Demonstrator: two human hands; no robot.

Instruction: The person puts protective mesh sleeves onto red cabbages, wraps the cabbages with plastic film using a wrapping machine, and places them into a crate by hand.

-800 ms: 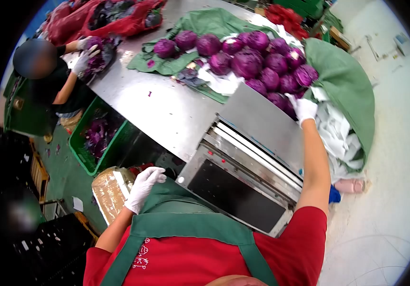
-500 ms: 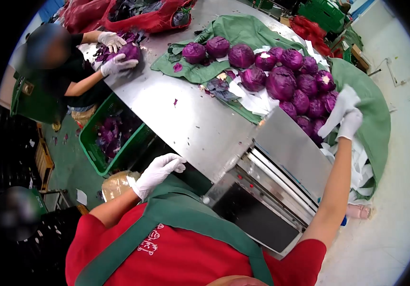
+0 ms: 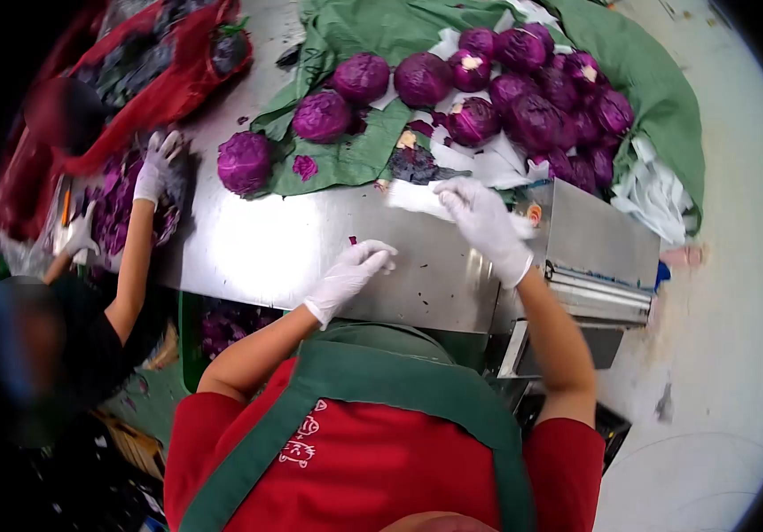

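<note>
My right hand (image 3: 485,223), in a white glove, is closed on a white strip (image 3: 414,197) that looks like paper or thin cloth. It holds the strip above the steel table, left of the metal machine (image 3: 607,217); the strip is blurred. Over the table's front edge, my gloved left hand (image 3: 350,277) has its fingers drawn loosely together, with nothing visible in them. Close by is a small purple leaf scrap (image 3: 353,240). Several red cabbages (image 3: 536,120) lie beyond on a green cloth (image 3: 346,167), and one cabbage (image 3: 245,163) sits at its left end.
At the left a co-worker's gloved hands (image 3: 151,173) are over loose purple leaves (image 3: 115,208). A red mesh sack (image 3: 191,89) lies behind them. More white strips (image 3: 652,191) hang at the right, and a green crate (image 3: 191,341) stands below the table (image 3: 248,257).
My right hand has brought the white strip leftward from beside the cabbage pile to in front of me. My left hand has moved over the table. The view has turned; the co-worker's hands have parted.
</note>
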